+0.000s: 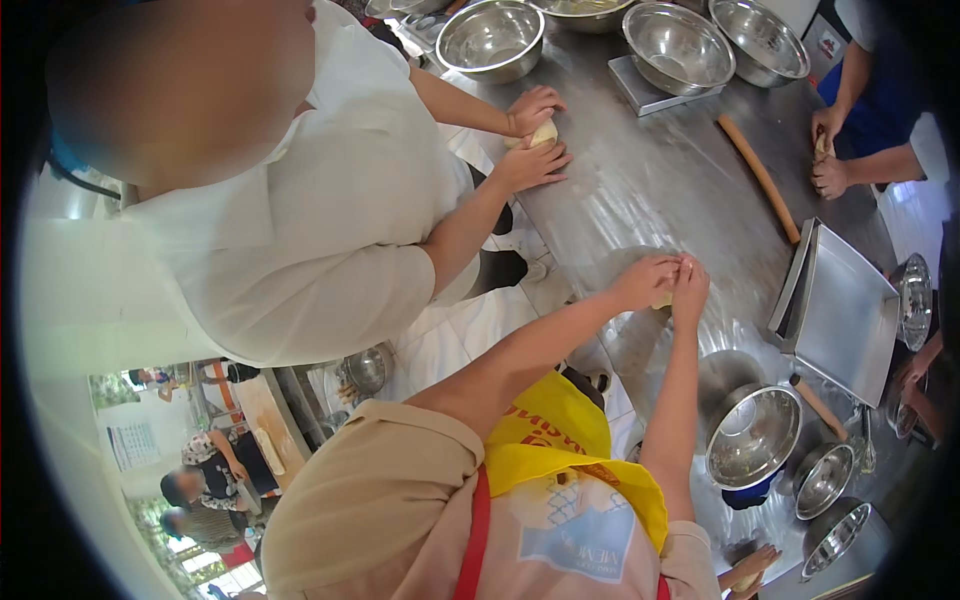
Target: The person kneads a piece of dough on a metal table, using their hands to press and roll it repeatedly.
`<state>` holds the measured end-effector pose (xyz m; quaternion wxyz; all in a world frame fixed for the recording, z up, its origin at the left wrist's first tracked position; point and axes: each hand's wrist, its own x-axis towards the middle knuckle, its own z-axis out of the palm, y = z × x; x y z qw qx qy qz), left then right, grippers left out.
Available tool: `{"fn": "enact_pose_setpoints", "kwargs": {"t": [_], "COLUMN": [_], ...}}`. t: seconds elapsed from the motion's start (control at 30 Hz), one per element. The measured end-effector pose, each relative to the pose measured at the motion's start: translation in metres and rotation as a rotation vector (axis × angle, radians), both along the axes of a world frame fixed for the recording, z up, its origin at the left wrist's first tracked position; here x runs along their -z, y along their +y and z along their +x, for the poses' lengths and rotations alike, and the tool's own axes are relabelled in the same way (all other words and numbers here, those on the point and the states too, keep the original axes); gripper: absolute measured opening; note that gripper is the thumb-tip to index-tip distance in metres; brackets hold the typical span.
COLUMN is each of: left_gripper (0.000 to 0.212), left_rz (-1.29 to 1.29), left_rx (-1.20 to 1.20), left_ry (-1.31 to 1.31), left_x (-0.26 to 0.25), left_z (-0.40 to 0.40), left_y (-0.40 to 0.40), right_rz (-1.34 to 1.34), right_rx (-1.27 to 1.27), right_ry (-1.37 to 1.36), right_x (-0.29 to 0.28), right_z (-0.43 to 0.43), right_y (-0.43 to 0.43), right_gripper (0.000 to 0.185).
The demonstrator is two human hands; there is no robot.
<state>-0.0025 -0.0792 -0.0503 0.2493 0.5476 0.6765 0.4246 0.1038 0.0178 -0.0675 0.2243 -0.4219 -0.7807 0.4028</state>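
My left hand (646,283) and my right hand (691,291) meet over a piece of pale yellow dough (663,302), just above the near edge of the stainless steel table (637,202). The fingertips of both hands touch at the top. Only a small part of the dough shows below them; the rest is hidden by the fingers. A yellow apron (559,420) with red straps covers my front.
A person in white kneads dough (543,134) to the left; another works opposite. Across the table lie a long wooden rolling pin (757,178), metal trays (844,315), a short wooden rolling pin (819,407), a digital scale (637,97) under a bowl (679,49), and a nearer steel bowl (754,439).
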Motion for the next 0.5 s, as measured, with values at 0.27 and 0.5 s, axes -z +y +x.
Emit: {"fn": "enact_pose_setpoints", "kwargs": {"t": [0.27,0.5], "left_gripper": [0.039,0.049], "left_rz": [-0.041,-0.034], "left_rx": [-0.001,-0.002], "left_ry": [-0.087,0.078], "left_x": [-0.017,-0.012], "left_z": [0.003,0.012], "left_y": [-0.009,-0.017], "right_rz": [0.075,0.389], "right_rx": [-0.057,0.061], "right_ry": [0.004,-0.059], "right_x": [-0.015,-0.010], "right_z": [0.022,0.024], "right_y": [-0.028,-0.045], "right_gripper": [0.038,0.041]}}
